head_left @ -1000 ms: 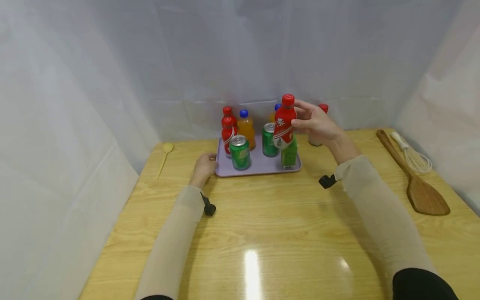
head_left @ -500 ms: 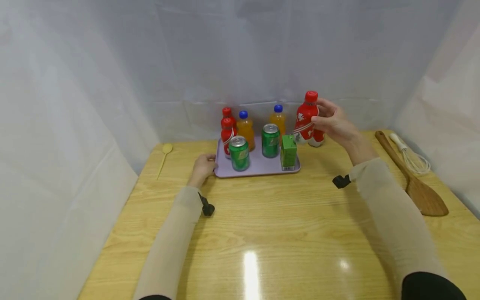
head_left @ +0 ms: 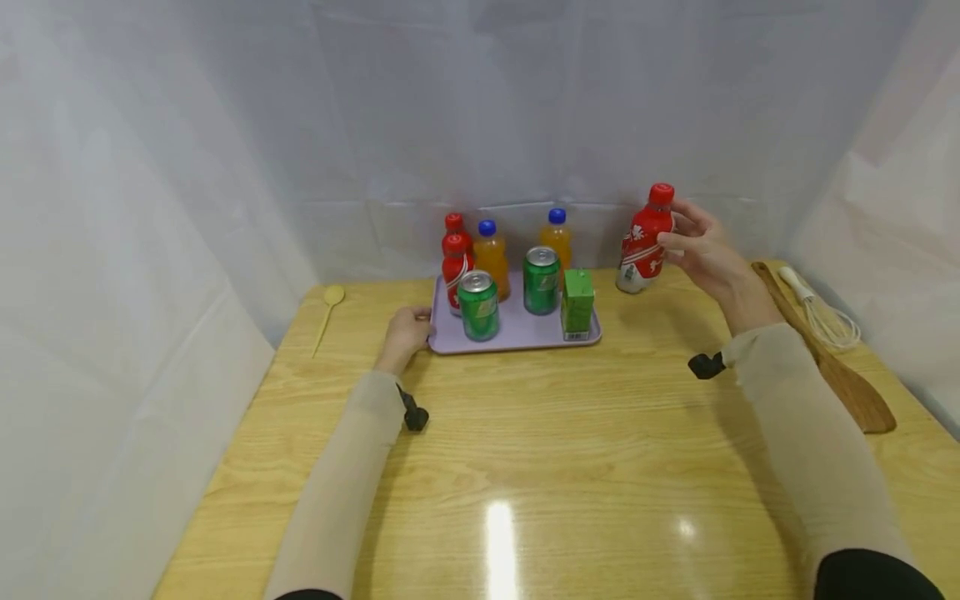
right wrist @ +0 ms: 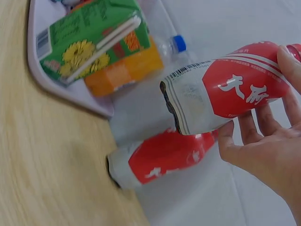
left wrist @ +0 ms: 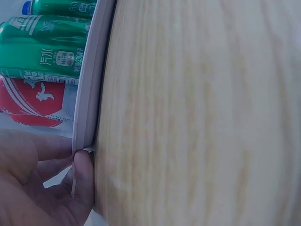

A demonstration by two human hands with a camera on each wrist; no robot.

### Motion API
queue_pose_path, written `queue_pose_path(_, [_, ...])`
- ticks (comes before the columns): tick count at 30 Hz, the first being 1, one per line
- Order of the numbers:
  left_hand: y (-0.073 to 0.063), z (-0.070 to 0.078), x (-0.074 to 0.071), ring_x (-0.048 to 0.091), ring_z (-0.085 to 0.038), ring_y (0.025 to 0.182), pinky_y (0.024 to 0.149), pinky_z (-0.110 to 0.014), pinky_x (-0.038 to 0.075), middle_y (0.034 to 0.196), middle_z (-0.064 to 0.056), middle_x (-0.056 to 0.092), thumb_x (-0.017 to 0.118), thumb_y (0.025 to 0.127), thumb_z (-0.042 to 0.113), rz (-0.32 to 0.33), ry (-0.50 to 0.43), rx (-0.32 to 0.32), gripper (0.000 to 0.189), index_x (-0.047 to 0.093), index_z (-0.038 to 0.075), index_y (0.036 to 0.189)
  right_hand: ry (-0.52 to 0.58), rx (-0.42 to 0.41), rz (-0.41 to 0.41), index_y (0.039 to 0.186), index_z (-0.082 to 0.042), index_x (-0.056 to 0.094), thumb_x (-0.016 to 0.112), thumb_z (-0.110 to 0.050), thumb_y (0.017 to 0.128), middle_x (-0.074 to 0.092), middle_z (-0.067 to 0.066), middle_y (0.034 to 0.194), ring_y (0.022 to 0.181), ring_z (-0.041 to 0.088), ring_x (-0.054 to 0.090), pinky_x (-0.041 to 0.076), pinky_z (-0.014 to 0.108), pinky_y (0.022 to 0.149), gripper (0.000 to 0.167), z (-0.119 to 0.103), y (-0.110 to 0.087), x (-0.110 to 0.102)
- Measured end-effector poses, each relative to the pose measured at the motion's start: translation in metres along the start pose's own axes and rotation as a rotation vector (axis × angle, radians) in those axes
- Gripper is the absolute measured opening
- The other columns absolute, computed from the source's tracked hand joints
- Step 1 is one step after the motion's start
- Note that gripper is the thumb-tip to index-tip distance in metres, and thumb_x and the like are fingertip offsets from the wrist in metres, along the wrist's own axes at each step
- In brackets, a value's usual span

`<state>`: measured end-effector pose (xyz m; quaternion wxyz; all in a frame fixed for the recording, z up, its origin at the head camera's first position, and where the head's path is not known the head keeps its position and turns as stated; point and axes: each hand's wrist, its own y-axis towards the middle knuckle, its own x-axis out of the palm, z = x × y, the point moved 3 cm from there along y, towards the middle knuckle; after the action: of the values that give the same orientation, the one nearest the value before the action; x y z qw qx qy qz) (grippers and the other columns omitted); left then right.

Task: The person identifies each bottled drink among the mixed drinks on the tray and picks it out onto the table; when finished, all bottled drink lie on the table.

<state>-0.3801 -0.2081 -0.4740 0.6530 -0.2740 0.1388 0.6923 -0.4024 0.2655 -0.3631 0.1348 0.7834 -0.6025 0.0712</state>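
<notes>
Red bottle (right wrist: 228,89) is up in the air, right of the tray (head_left: 517,335), tilted; right hand (head_left: 708,257) has it, fingers and thumb clamped round it. Second red bottle (right wrist: 164,157) stands on the surface (head_left: 555,442) close by. Left hand (head_left: 406,333): fingers and thumb pinching the tray's left edge near the front corner. On the tray: two more red bottles (head_left: 454,275), two orange-juice-coloured bottles (head_left: 492,265), two green cans (head_left: 478,310), green carton (head_left: 577,307). Yellow spoon (head_left: 327,317) far left; wooden spatula (head_left: 857,392) and whisk (head_left: 813,303) far right.
</notes>
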Motion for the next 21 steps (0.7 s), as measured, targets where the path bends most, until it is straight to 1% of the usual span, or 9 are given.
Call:
queue_pose_path(5, [-0.001, 0.001, 0.0, 0.065, -0.025, 0.109, 0.08, -0.024, 0.055, 0.14, -0.023, 0.066, 0.055, 0.1, 0.005, 0.002, 0.002, -0.001, 0.05, 0.056, -0.001, 0.149, -0.005, 0.002, 0.043, 0.153, -0.022, 0.05, 0.066, 0.0, 0.1, 0.062, -0.009, 0.135, 0.123, 0.01, 0.055, 0.055, 0.027, 0.091, 0.059, 0.003, -0.003, -0.015])
queue_pose_path(10, [-0.004, 0.004, -0.002, 0.065, -0.025, 0.109, 0.077, -0.021, 0.054, 0.141, -0.024, 0.065, 0.054, 0.099, 0.004, 0.002, 0.026, 0.009, 0.052, 0.054, -0.002, 0.151, 0.01, -0.021, 0.062, 0.148, -0.022, 0.056, 0.064, 0.002, 0.1, 0.068, -0.01, 0.129, 0.118, 0.009, 0.059, 0.054, 0.028, 0.09, 0.055, 0.006, -0.004, -0.029])
queue_pose_path(13, [-0.005, 0.004, -0.004, 0.066, -0.024, 0.107, 0.073, -0.018, 0.053, 0.141, -0.024, 0.066, 0.054, 0.097, 0.003, 0.004, 0.042, 0.012, 0.054, 0.053, -0.003, 0.151, 0.004, -0.027, 0.066, 0.147, -0.022, 0.056, 0.063, 0.003, 0.101, 0.067, -0.01, 0.129, 0.118, 0.009, 0.058, 0.052, 0.027, 0.09, 0.053, 0.01, -0.003, -0.038])
queue_pose_path(17, [-0.003, 0.003, -0.003, 0.066, -0.025, 0.11, 0.077, -0.02, 0.055, 0.142, -0.024, 0.065, 0.054, 0.097, 0.004, -0.002, 0.029, 0.004, 0.054, 0.053, -0.002, 0.151, -0.016, -0.023, 0.089, 0.148, -0.022, 0.054, 0.064, 0.002, 0.101, 0.067, -0.011, 0.125, 0.113, 0.008, 0.06, 0.053, 0.026, 0.089, 0.054, 0.013, -0.002, -0.047])
queue_pose_path(19, [-0.002, 0.003, -0.002, 0.067, -0.026, 0.111, 0.081, -0.025, 0.058, 0.142, -0.023, 0.065, 0.054, 0.098, 0.004, -0.009, 0.016, -0.005, 0.053, 0.054, -0.002, 0.151, -0.022, -0.019, 0.1, 0.148, -0.021, 0.053, 0.064, 0.002, 0.1, 0.067, -0.011, 0.124, 0.111, 0.007, 0.061, 0.054, 0.025, 0.088, 0.054, 0.014, -0.002, -0.051])
queue_pose_path(21, [-0.002, 0.003, -0.002, 0.068, -0.025, 0.109, 0.083, -0.027, 0.06, 0.141, -0.023, 0.065, 0.054, 0.098, 0.005, -0.01, 0.006, -0.01, 0.052, 0.055, -0.002, 0.15, -0.025, -0.013, 0.111, 0.147, -0.021, 0.053, 0.064, 0.003, 0.1, 0.067, -0.011, 0.123, 0.109, 0.007, 0.063, 0.056, 0.024, 0.087, 0.054, 0.016, -0.001, -0.055])
